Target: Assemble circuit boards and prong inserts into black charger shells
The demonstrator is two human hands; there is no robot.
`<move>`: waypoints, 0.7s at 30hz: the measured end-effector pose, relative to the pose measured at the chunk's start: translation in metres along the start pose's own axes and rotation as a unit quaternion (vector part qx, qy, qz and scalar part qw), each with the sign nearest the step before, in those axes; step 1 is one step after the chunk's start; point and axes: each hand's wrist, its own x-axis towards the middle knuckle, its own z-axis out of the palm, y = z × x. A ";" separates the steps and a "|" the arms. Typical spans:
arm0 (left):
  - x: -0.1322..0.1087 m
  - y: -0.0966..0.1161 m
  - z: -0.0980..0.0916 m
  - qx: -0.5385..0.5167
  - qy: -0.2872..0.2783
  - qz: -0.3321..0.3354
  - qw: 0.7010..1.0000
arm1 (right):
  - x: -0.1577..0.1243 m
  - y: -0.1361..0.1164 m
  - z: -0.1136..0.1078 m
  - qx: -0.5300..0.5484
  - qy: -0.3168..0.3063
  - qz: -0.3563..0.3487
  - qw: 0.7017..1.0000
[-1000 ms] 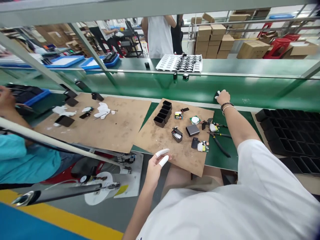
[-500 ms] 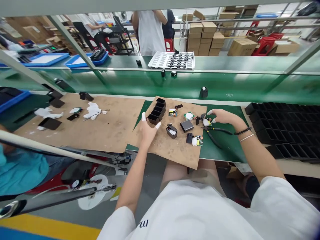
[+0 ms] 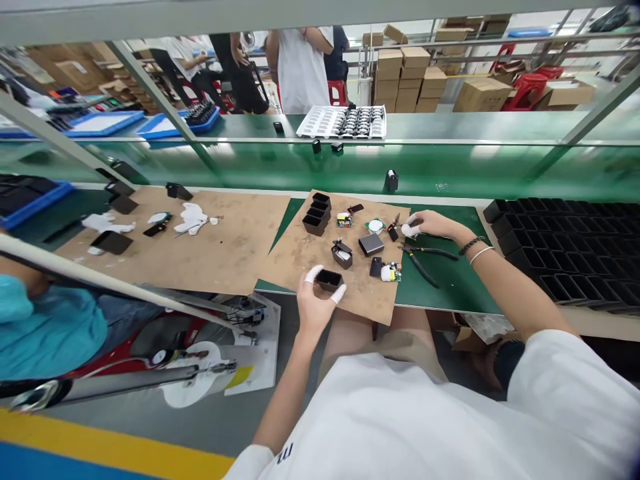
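Note:
My left hand (image 3: 316,300), with white finger covers, grips a small black open-topped box (image 3: 330,281) between thumb and fingers, above the brown cardboard sheet (image 3: 295,267). My right hand (image 3: 429,225) pinches a small circuit board that its fingertips mostly hide; a black piece on wires (image 3: 393,232) lies beside it. Black-handled pliers (image 3: 423,265) rest just below that hand. More black boxes (image 3: 317,215) stand in a row at the sheet's far left. Between the hands are a grey casing (image 3: 371,245), a box with parts inside (image 3: 342,255) and another circuit board (image 3: 391,272).
Many black boxes (image 3: 560,240) fill the right side. A green conveyor (image 3: 280,167) runs behind, carrying a black unit (image 3: 391,180). Beyond stands a white tray (image 3: 343,121) of parts. A person in a teal shirt (image 3: 45,327) sits at left, near cut white gloves (image 3: 192,219).
My left hand has taken one black box from the row and brought it toward me. My right hand has lifted the circuit board slightly from beside the pliers. The conveyor unit has shifted left.

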 end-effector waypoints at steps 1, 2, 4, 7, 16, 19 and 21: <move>-0.008 0.003 0.005 -0.001 0.000 0.017 1.000 | 0.001 0.002 0.001 0.056 0.002 0.007 0.998; -0.015 0.006 0.011 0.000 -0.003 0.031 1.000 | 0.001 0.003 0.002 0.115 0.005 0.012 0.993; -0.023 0.008 0.026 0.006 -0.007 0.050 0.999 | -0.004 0.004 0.009 0.230 0.012 0.011 0.973; -0.027 0.007 0.046 0.015 -0.003 0.063 0.998 | -0.018 0.004 0.024 0.374 0.016 0.000 0.927; -0.028 0.011 0.059 -0.014 -0.005 0.033 0.999 | -0.082 0.002 0.081 0.591 -0.028 0.040 0.805; -0.030 0.011 0.060 -0.004 -0.014 0.019 1.000 | -0.103 -0.002 0.109 0.670 -0.017 0.069 0.739; -0.030 0.011 0.061 0.018 -0.022 0.016 0.999 | -0.115 -0.005 0.129 0.713 0.000 0.088 0.696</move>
